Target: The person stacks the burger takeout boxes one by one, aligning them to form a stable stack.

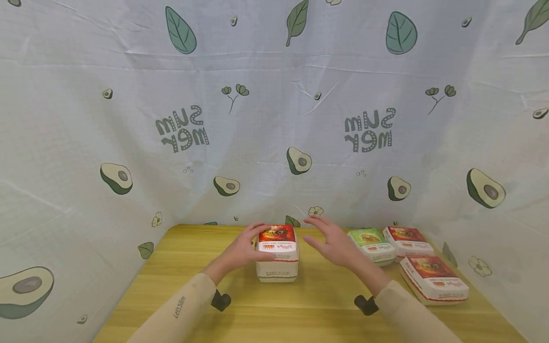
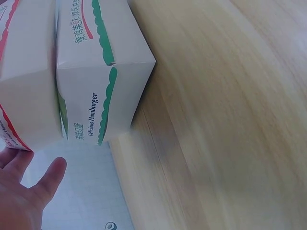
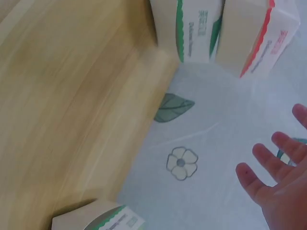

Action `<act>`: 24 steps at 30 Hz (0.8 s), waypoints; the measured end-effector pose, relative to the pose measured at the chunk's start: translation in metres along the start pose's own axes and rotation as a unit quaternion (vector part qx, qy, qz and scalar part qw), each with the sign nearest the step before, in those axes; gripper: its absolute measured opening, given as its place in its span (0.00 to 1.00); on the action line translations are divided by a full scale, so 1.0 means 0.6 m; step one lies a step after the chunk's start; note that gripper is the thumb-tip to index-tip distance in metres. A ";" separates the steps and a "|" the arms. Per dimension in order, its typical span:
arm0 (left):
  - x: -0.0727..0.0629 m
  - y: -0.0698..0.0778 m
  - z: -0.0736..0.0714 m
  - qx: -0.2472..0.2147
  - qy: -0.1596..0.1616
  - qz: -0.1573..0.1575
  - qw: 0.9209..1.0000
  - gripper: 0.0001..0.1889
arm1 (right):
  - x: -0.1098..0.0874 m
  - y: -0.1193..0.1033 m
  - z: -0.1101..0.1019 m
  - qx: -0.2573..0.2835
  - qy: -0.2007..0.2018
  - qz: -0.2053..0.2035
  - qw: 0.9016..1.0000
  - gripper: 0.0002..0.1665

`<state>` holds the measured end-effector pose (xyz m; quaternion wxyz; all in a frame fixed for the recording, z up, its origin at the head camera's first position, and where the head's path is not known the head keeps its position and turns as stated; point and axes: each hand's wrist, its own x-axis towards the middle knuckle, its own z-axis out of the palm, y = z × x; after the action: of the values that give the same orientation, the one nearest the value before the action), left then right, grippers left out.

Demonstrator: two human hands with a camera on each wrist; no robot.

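Two paper hamburger boxes stand stacked near the table's back edge. The upper one is a red-topped box (image 1: 278,243); below it sits a box with green scalloped trim (image 2: 103,72). At the stack's left side is my left hand (image 1: 242,247), its thumb along the front of the upper box and its fingers reaching toward the back. In the left wrist view those fingers are spread, some right at the red-trimmed box's (image 2: 29,86) corner. My right hand (image 1: 332,240) hovers apart from the stack on the right, fingers extended and holding nothing.
On the right of the wooden table (image 1: 240,314) lie a green-topped box (image 1: 372,245) and two more red-topped boxes, one behind (image 1: 408,241) and one nearer (image 1: 434,280). A printed cloth (image 1: 266,119) hangs behind the table and along its sides.
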<state>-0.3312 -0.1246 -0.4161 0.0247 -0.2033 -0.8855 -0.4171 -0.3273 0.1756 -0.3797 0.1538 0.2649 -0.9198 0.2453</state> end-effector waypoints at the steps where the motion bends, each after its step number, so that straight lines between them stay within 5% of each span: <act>1: 0.000 0.000 0.000 0.003 0.000 -0.001 1.000 0.46 | -0.001 0.004 -0.003 -0.002 0.001 -0.001 1.000 0.33; 24: 0.001 0.001 -0.001 0.006 0.001 -0.001 1.000 0.46 | -0.022 0.101 -0.037 -0.053 -0.006 0.045 0.998 0.42</act>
<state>-0.3317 -0.1243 -0.4153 0.0263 -0.2017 -0.8883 -0.4119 -0.3471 0.2377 -0.3890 0.1513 0.2164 -0.9433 0.2011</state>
